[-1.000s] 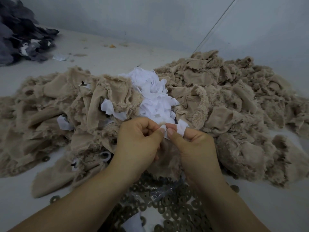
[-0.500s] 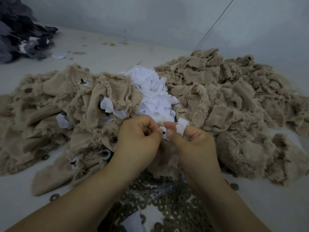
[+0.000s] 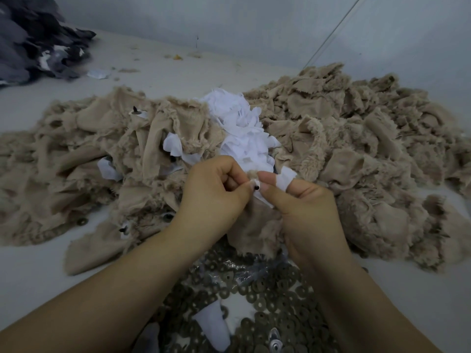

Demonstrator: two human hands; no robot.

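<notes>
My left hand (image 3: 216, 192) and my right hand (image 3: 303, 207) meet at the middle of the view, fingers curled. Between their fingertips they pinch a small black stud (image 3: 257, 187) poking through a white fabric scrap (image 3: 263, 200). A tan furry fabric piece (image 3: 254, 230) hangs below both hands, gripped with the scrap. White tape (image 3: 286, 177) wraps my right index finger. How the stud sits in the fabric is hidden by my fingers.
Heaps of tan furry pieces (image 3: 369, 149) cover the table left and right. White scraps (image 3: 239, 128) are piled behind my hands. Several dark metal washers (image 3: 267, 289) lie on plastic near me. Dark grey fabric (image 3: 30, 42) sits far left. A wall (image 3: 254, 21) bounds the back.
The black stud now shows between my fingertips; it was hidden a second ago. My hands stay almost in place, fingers shifting slightly on the scrap.
</notes>
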